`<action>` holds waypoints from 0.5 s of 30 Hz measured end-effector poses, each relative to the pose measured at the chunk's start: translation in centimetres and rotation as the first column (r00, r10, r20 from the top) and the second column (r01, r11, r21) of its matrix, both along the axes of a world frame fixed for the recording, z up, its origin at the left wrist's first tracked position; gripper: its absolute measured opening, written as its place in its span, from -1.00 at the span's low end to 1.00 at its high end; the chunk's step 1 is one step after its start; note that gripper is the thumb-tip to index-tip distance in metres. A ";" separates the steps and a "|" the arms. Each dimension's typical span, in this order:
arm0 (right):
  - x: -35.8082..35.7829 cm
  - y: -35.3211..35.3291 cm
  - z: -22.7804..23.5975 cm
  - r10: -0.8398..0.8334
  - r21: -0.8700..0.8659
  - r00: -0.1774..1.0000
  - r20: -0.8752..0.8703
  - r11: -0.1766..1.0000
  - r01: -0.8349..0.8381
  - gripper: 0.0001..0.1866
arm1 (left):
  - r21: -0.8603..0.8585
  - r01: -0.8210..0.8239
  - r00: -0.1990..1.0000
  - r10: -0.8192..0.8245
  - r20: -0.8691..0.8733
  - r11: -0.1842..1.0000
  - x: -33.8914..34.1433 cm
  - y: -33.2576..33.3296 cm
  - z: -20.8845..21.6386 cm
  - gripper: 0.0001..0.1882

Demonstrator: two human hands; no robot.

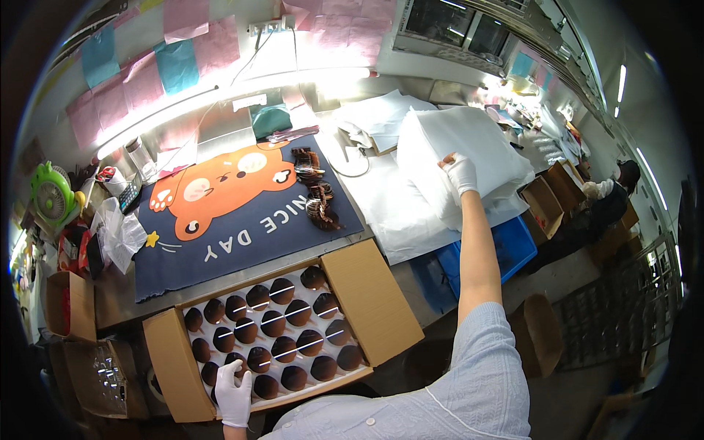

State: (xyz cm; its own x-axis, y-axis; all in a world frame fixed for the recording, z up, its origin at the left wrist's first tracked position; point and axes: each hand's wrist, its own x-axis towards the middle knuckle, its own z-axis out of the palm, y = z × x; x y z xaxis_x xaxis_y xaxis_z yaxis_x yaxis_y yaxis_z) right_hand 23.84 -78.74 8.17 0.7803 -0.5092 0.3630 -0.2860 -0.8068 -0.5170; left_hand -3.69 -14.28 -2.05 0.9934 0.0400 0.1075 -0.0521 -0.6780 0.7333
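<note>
My right hand [460,174], in a white glove with bare fingertips, reaches out to a thick stack of white sheets [488,143]. Its fingers are pinched together at the stack's left part, on a white sheet. Low on the left, my gloved left hand [234,394] rests at the near left corner of an open cardboard box [370,297]. The fingers there are bent but apart, close to the dark lenses, and appear to hold nothing. Rows of round brown-tinted lenses [284,348] lie in the box on a white layer.
A dark mat with an orange bear [242,172] covers the bench, bearing a row of tinted lenses [317,198]. Blue crates [506,246] sit below the sheets. A green fan [53,192] stands at left. Another person [612,198] is far right, near cardboard boxes [546,205].
</note>
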 end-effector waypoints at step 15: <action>1.0 -3.2 1.8 -0.151 -0.123 0.882 0.446 0.966 0.227 -0.77 | -0.065 -0.041 0.999 0.040 -0.013 0.997 0.0 -1.1 1.0 -0.70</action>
